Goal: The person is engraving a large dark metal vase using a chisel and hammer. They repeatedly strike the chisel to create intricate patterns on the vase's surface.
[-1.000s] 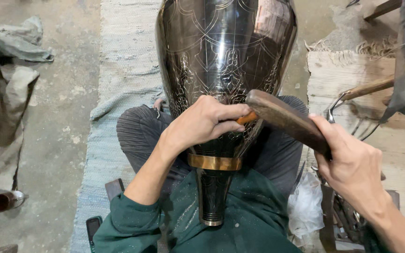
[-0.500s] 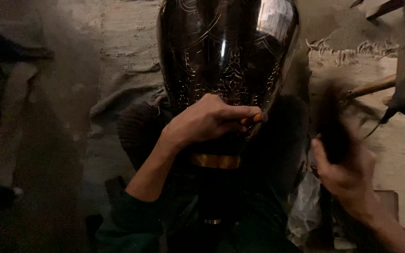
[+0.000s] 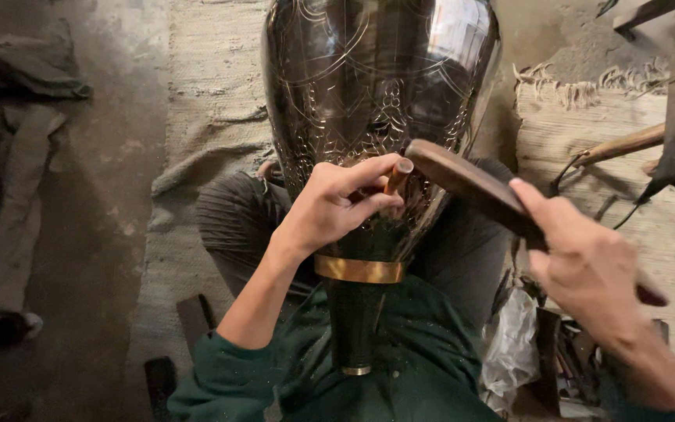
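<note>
A large dark engraved metal vase lies across my lap, its neck with a brass band pointing at me. My left hand rests on the vase's lower body and pinches a small copper-coloured chisel against the metal. My right hand grips a dark wooden mallet by its handle. The mallet's head touches the chisel's top end.
I sit cross-legged on a woven mat over a concrete floor. Crumpled cloth lies at the left. Another mat with a fringed edge, a wooden-handled tool and a white plastic bag are at the right.
My right hand drew the mallet back to the right in a blur, then swung it back onto the chisel's end. The left hand and vase stayed put.
</note>
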